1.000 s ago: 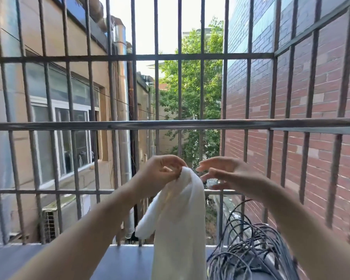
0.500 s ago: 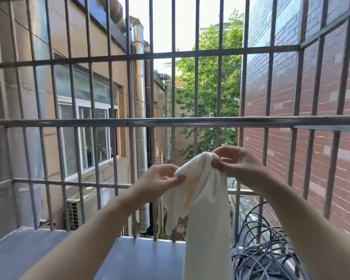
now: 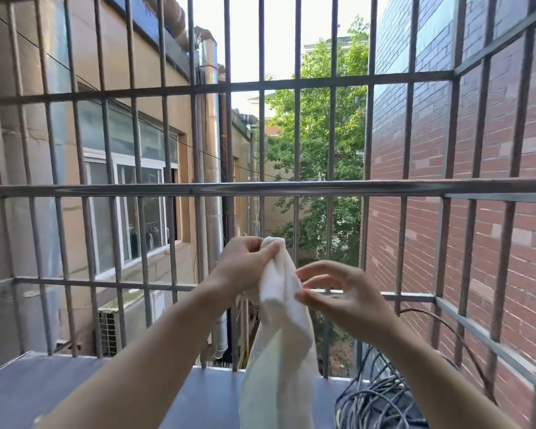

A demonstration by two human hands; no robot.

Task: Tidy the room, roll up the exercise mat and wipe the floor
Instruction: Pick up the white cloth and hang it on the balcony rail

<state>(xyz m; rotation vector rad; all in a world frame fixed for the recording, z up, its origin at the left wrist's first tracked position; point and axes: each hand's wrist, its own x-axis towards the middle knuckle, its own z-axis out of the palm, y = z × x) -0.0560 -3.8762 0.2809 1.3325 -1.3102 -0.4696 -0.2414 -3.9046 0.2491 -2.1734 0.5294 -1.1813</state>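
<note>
White cloth [image 3: 279,351], limp and bunched at the top where my left hand [image 3: 245,264] grips it. Hangs down in long folds, my right hand [image 3: 344,298] loose-fingered just beside its edge.

Finding: no text, label, brand, number or sign can be read in the head view. The white fabric cloth [image 3: 279,351] shows plain weave only. On the grey outdoor air-conditioner unit [image 3: 109,332] any marking is too small and blurred to make out.
</note>
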